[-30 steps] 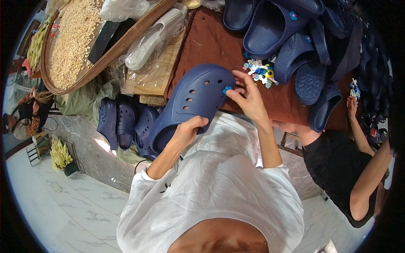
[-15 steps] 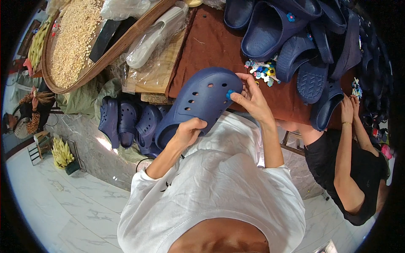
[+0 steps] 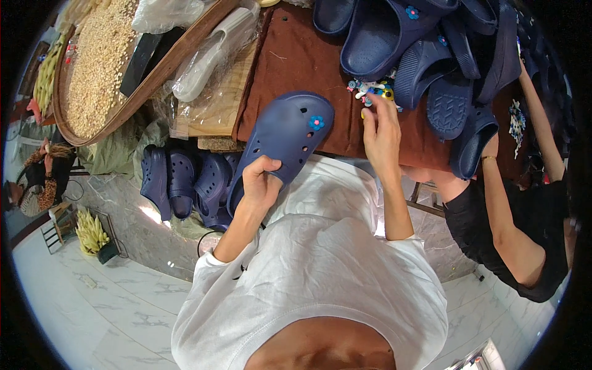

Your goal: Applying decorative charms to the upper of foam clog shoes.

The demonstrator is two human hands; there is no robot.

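A navy clog (image 3: 283, 132) with round holes is held up in front of me. My left hand (image 3: 261, 180) grips it by the strap end, thumb on top. One blue flower charm (image 3: 316, 123) with a pink centre sits near the toe. To the right, my right hand (image 3: 383, 132) is at the near side of a small heap of colourful charms (image 3: 387, 92) on the brown cloth. Its thumb and fingers are curled toward each other. A tiny yellow spot shows at the thumb tip; what the fingers hold, if anything, is not clear.
Many navy clogs (image 3: 377, 46) pile up at the back right of the brown cloth (image 3: 296, 58). More clogs (image 3: 182, 185) stand left below the table. A grain tray (image 3: 102, 132) and a bagged white shoe (image 3: 206, 61) lie back left. A co-worker's arm (image 3: 502, 209) reaches in at right.
My right hand has left the flower charm on the clog and moved right to the charm heap. The clog has shifted slightly left in my left hand. The co-worker's arms have spread apart.
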